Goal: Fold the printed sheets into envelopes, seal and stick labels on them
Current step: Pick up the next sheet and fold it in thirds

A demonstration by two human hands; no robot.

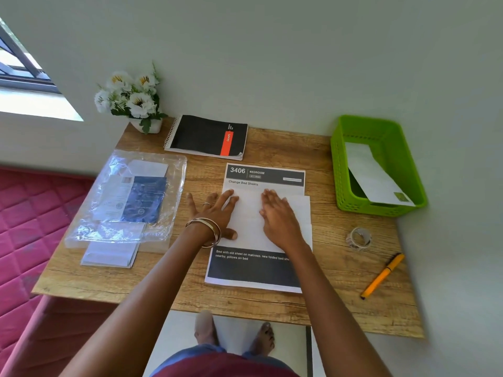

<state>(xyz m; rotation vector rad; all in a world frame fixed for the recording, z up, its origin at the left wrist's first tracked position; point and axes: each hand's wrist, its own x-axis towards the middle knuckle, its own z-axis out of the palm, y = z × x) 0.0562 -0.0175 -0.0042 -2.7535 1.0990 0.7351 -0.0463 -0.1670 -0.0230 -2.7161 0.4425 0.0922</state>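
A folded white sheet (249, 221) lies across the stack of printed sheets (253, 270) in the middle of the wooden table. My left hand (215, 213) presses flat on its left part, fingers spread. On its right part rests my right hand (277, 216), also flat, holding nothing. A clear plastic pack of envelopes (128, 197) sits at the left, with loose white envelopes (110, 254) sticking out under its near edge. A white envelope (373, 175) with a small label leans inside the green basket (340, 172) at the right.
A roll of clear tape (358, 238) and an orange pen (382, 276) lie at the right near edge. A black spiral notebook (206, 136) and a pot of white flowers (133, 102) stand at the back. A red mattress (32, 213) borders the table's left side.
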